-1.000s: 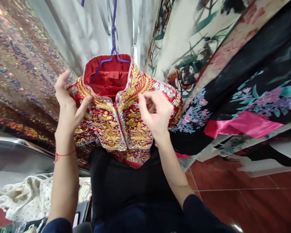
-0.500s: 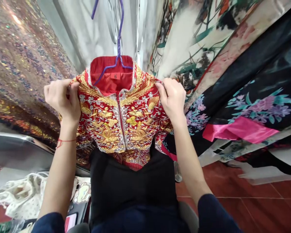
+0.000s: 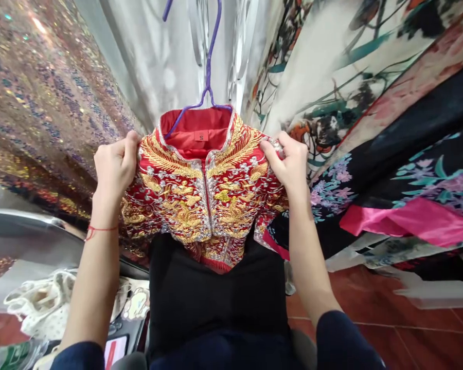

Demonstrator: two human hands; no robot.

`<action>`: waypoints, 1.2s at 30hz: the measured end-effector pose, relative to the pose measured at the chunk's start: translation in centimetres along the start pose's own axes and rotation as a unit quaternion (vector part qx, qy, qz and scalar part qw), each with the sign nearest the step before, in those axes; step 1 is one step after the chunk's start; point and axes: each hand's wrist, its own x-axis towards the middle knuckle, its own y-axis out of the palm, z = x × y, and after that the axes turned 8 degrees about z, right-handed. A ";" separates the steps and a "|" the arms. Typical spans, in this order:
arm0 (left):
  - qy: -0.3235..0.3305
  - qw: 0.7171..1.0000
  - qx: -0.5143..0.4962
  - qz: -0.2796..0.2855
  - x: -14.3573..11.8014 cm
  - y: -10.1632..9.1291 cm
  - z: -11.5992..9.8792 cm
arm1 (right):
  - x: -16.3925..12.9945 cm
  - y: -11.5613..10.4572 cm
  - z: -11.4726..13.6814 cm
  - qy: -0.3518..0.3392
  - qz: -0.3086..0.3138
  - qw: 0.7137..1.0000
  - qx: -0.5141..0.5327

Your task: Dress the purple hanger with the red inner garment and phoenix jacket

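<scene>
A red jacket (image 3: 185,200) with gold and silver embroidery hangs in front of me on a purple wire hanger (image 3: 208,67), its lower part at my black-clad lap. It has a stand-up collar, a closed front and a red label (image 3: 201,136) marked S inside the neck. My left hand (image 3: 116,162) is closed on the jacket's shoulder at the left. On the opposite shoulder, my right hand (image 3: 289,159) pinches the cloth between thumb and fingers. The hanger's arms are mostly hidden inside the jacket.
Sequinned fabric (image 3: 54,97) hangs at left; a black floral garment (image 3: 386,180) with a pink sash (image 3: 416,218) hangs at right. Low on the left are a white cloth bag (image 3: 46,303), a phone (image 3: 116,352) and a plastic bottle (image 3: 15,354). Red tiles (image 3: 366,308) cover the floor.
The jacket, hanger and both hands appear slightly further right and lower, as the whole view has shifted. Both hands keep their hold on the shoulders.
</scene>
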 end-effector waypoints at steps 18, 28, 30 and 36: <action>0.011 0.999 -0.023 -0.045 -3.4 -0.2 -1.0 | -3.1 2.5 -0.5 -0.002 -0.130 0.989 -0.070; 0.002 0.999 -0.032 -0.037 -4.3 -0.4 -1.4 | -4.6 3.3 7.8 -0.020 -0.188 0.982 0.011; 0.001 0.998 -0.034 -0.045 -4.5 -0.3 -1.8 | -5.0 4.5 10.1 0.006 -0.062 0.991 0.122; 0.009 0.998 -0.023 -0.059 -4.8 -0.2 -2.5 | -5.3 6.8 13.1 0.125 -0.012 0.977 0.175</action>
